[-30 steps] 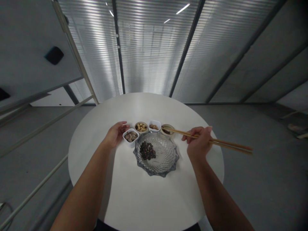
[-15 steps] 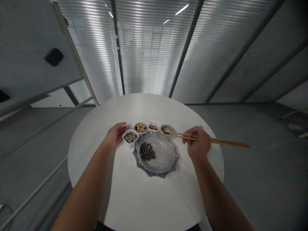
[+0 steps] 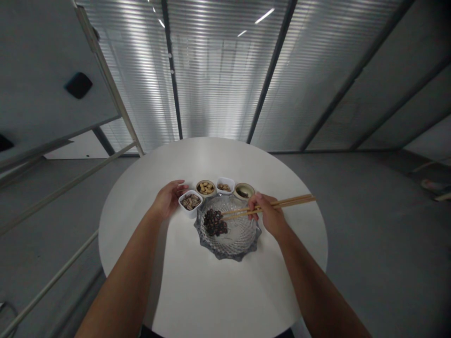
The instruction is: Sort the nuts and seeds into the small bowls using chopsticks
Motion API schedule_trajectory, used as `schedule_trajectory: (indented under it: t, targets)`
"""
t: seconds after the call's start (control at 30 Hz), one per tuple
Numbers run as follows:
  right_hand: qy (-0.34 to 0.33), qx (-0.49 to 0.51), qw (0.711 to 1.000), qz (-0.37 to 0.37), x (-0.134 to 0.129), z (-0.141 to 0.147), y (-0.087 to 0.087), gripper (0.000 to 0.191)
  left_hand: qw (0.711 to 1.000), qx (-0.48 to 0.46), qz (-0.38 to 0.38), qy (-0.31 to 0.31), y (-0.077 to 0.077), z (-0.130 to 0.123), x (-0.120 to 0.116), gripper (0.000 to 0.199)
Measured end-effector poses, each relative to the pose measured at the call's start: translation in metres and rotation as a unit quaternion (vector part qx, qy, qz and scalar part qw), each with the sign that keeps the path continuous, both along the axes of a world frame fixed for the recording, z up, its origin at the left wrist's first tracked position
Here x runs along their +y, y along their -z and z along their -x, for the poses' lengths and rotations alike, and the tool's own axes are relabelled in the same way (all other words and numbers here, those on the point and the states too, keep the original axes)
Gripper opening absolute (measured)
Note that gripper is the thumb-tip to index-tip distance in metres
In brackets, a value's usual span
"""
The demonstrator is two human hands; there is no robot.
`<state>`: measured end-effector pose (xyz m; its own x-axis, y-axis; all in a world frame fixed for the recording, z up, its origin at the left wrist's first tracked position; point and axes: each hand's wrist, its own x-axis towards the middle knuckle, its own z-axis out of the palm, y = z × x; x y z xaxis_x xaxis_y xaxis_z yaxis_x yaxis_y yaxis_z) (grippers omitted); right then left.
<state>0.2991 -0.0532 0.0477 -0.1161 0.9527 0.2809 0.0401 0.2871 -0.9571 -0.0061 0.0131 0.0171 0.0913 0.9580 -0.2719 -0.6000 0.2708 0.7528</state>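
Observation:
A pair of wooden chopsticks [image 3: 289, 202] is gripped in my right hand [image 3: 268, 215], above the right side of a scalloped glass bowl [image 3: 243, 234]. The chopstick tips reach the pile of dark seeds [image 3: 214, 222] in the bowl's left half; whether they pinch one is too small to tell. My left hand [image 3: 169, 199] rests with fingers apart beside a white square dish [image 3: 190, 203] of striped seeds. Behind the bowl stand a round dish of tan nuts [image 3: 206, 188], a white dish of brownish pieces [image 3: 225, 186] and a round dish [image 3: 244, 190] with a few dark bits.
Everything stands on a round white table [image 3: 211, 291]. A pale metal frame [image 3: 109, 80] and rails rise at the left, under a large grey panel [image 3: 38, 51]. Windows with blinds [image 3: 218, 84] lie beyond the table.
My right hand has moved left and inward with the chopsticks. Their tips went from the right round dish to the dark seeds in the glass bowl. My left hand stayed put.

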Motion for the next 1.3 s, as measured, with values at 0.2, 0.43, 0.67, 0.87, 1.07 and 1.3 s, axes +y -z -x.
schedule_trajectory:
  t: [0.2, 0.43, 0.67, 0.87, 1.07, 1.3]
  targets:
    - [0.028, -0.003, 1.000, 0.013, -0.001, 0.006, -0.001, 0.053, 1.000, -0.006, -0.001, -0.003, -0.001, 0.001, 0.000, 0.020]
    - [0.068, 0.005, 0.998, 0.014, -0.002, 0.013, -0.006, 0.060, 1.000, -0.003, -0.003, 0.007, -0.004, 0.000, -0.001, 0.019]
    - [0.096, 0.024, 0.995, 0.018, 0.000, 0.012, -0.004, 0.062, 1.000, -0.001, -0.010, 0.010, -0.003, 0.000, 0.000, 0.018]
    - [0.143, 0.080, 0.987, -0.009, 0.000, 0.005, -0.012, 0.062, 1.000, -0.007, 0.000, 0.010, -0.004, 0.000, -0.001, 0.018]
    - [0.249, 0.171, 0.950, -0.076, 0.005, -0.017, -0.020, 0.060, 1.000, -0.019, 0.002, 0.006, -0.002, 0.001, 0.000, 0.020]
    - [0.305, 0.178, 0.926, -0.131, 0.010, -0.032, -0.019, 0.053, 1.000, -0.009, 0.004, 0.008, -0.004, -0.001, 0.001, 0.020]
